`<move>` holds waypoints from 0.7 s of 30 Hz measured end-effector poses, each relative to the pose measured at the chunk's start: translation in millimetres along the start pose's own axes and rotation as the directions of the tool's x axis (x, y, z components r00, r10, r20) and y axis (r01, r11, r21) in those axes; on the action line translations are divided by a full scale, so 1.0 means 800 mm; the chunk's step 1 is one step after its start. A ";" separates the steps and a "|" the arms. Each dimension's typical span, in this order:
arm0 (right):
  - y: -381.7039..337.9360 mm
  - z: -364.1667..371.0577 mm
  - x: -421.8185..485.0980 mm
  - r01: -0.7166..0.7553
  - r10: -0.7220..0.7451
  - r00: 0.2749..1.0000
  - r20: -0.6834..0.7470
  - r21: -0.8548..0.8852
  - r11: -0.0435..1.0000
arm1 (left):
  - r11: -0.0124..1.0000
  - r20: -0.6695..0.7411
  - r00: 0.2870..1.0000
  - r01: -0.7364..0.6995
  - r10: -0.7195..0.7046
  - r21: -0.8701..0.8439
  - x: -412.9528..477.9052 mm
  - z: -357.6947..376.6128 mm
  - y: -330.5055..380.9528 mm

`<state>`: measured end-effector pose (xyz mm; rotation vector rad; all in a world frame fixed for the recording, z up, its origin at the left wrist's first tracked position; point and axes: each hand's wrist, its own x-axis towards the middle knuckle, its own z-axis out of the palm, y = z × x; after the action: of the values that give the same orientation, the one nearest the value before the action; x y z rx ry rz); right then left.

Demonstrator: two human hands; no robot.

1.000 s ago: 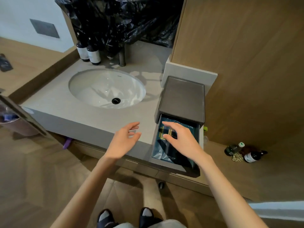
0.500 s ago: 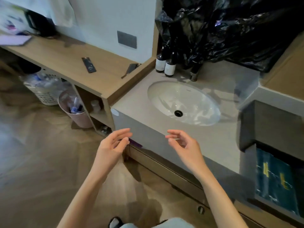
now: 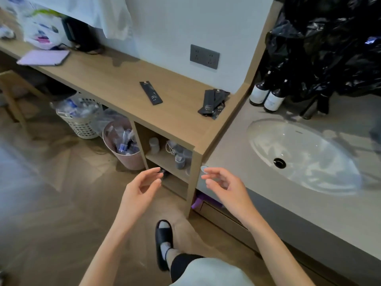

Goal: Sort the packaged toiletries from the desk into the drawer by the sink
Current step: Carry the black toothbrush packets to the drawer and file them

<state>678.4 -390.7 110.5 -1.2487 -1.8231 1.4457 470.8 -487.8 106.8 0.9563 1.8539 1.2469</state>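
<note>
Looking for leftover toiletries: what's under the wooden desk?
Under the desk: a white basket and pink bin of clutter, small bottles on a shelf. Further back is hidden.

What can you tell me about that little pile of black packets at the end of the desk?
The pile of packets holds a few slim, flat black sachets, matte like foil or plastic, with small pale print too blurred to read. They lie overlapping and slightly fanned on the wooden desk near its sink-side corner. Nothing else touches them; both hands are away from them.
</note>
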 end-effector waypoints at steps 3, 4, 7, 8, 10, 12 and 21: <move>-0.014 0.036 0.069 0.018 -0.018 1.000 -0.023 0.003 1.000 | 0.999 0.031 0.999 -0.025 0.024 0.031 0.079 -0.027 -0.008; -0.019 0.047 0.093 0.021 -0.021 0.999 -0.030 0.011 1.000 | 0.999 0.042 0.999 -0.033 0.031 0.039 0.108 -0.036 -0.010; -0.039 0.074 0.167 0.012 -0.012 0.999 -0.043 0.007 1.000 | 0.998 0.075 0.997 -0.017 0.012 0.059 0.192 -0.061 -0.009; -0.045 0.080 0.191 0.008 -0.008 0.998 -0.060 0.005 1.000 | 0.998 0.085 0.996 -0.013 0.008 0.065 0.219 -0.066 -0.008; -0.056 0.089 0.239 -0.005 0.003 0.993 -0.115 -0.015 1.000 | 0.998 0.093 0.996 -0.002 -0.004 0.064 0.271 -0.076 -0.007; -0.062 0.092 0.283 -0.014 -0.004 0.984 -0.177 -0.104 0.994 | 0.998 0.096 0.995 0.025 -0.031 0.059 0.319 -0.084 -0.007; -0.027 0.071 0.439 -0.223 -0.007 0.892 -0.451 -0.453 0.863 | 0.985 0.060 0.991 0.108 -0.117 0.135 0.523 -0.082 -0.035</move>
<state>463.4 -110.8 58.2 -1.7857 -1.8685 0.6541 206.1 -163.1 39.6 0.9380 1.9280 1.0234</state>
